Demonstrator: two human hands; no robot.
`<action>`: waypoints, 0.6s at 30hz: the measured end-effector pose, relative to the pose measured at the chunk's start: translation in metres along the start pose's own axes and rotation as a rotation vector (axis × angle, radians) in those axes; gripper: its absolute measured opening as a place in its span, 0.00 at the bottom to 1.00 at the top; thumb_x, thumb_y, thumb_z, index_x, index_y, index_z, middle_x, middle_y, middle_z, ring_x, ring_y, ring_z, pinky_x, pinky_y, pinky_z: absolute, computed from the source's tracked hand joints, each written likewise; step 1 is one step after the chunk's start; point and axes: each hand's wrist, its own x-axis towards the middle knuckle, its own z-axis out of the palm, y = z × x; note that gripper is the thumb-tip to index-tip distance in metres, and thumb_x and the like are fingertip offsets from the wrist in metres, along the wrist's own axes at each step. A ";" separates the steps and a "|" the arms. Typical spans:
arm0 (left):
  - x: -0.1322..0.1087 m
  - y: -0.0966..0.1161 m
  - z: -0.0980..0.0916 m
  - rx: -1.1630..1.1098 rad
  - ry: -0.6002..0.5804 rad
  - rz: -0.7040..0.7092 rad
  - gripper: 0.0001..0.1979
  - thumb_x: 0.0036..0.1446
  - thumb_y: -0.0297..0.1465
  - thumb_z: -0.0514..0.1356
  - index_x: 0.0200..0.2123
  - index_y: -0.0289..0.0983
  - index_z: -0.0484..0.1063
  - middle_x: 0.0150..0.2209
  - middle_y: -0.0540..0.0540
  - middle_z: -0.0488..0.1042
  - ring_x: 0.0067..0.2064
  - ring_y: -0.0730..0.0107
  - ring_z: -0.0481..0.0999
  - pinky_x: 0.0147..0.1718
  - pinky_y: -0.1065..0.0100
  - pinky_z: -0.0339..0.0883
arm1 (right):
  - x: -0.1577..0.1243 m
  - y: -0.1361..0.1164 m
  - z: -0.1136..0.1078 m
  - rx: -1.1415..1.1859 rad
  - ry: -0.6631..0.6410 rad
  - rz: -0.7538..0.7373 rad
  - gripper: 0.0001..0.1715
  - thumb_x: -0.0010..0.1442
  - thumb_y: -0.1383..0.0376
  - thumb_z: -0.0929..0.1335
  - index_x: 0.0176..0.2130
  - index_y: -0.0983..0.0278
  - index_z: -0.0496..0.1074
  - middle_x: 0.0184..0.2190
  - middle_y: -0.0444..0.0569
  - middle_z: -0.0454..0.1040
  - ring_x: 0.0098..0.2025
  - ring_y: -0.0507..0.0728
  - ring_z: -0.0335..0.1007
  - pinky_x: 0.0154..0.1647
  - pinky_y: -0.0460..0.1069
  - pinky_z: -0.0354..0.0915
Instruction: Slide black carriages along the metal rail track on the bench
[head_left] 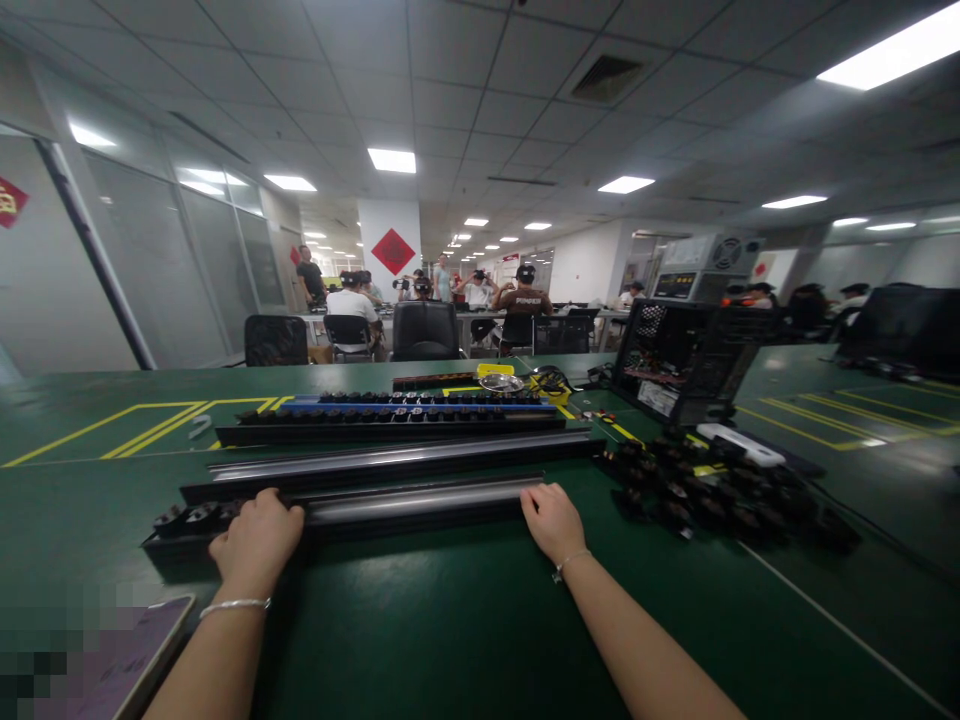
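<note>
Nearest rail: black edges, plastic-looking; smooth grey channel with metallic sheen
Second rail: similar dark edges, brighter streak of gloss lengthwise
Heaped black pieces: hard plastic by look, small glints
Tabletop: smooth, green, low sheen
Yellow tape: matt
Left bracelet: polished, silver-coloured metal
Round dish: shiny, metallic
Computer case: dark metal by look, partly perforated
Partition: smooth, glassy, reflective

Dim light is shed by ceiling panels; a sheen is thrown along the near rail; the near left corner is pixelated.
</note>
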 end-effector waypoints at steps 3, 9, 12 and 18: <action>0.000 0.001 -0.001 -0.013 -0.002 -0.008 0.28 0.52 0.39 0.47 0.53 0.31 0.62 0.49 0.31 0.70 0.49 0.46 0.70 0.45 0.49 0.61 | 0.000 -0.001 0.000 0.010 0.006 0.004 0.23 0.64 0.61 0.55 0.27 0.61 0.71 0.30 0.47 0.74 0.36 0.54 0.63 0.40 0.48 0.55; 0.004 0.000 0.002 -0.034 -0.032 0.005 0.31 0.51 0.41 0.49 0.56 0.30 0.59 0.49 0.32 0.71 0.50 0.47 0.70 0.47 0.52 0.61 | 0.000 -0.001 0.002 -0.005 0.028 0.013 0.23 0.64 0.61 0.55 0.26 0.61 0.71 0.29 0.47 0.73 0.35 0.54 0.62 0.39 0.47 0.54; 0.007 0.000 0.004 -0.038 -0.022 -0.001 0.31 0.50 0.42 0.50 0.54 0.30 0.61 0.49 0.31 0.71 0.49 0.46 0.71 0.46 0.53 0.62 | 0.001 -0.001 0.002 -0.014 0.037 0.012 0.23 0.64 0.61 0.56 0.25 0.62 0.71 0.29 0.47 0.74 0.35 0.54 0.62 0.38 0.47 0.54; 0.005 0.001 0.011 -0.027 -0.006 -0.012 0.29 0.48 0.43 0.51 0.49 0.29 0.65 0.47 0.31 0.72 0.50 0.46 0.70 0.48 0.53 0.60 | 0.000 -0.002 0.001 0.008 0.039 0.007 0.22 0.63 0.62 0.56 0.25 0.61 0.71 0.29 0.47 0.74 0.34 0.54 0.62 0.37 0.47 0.54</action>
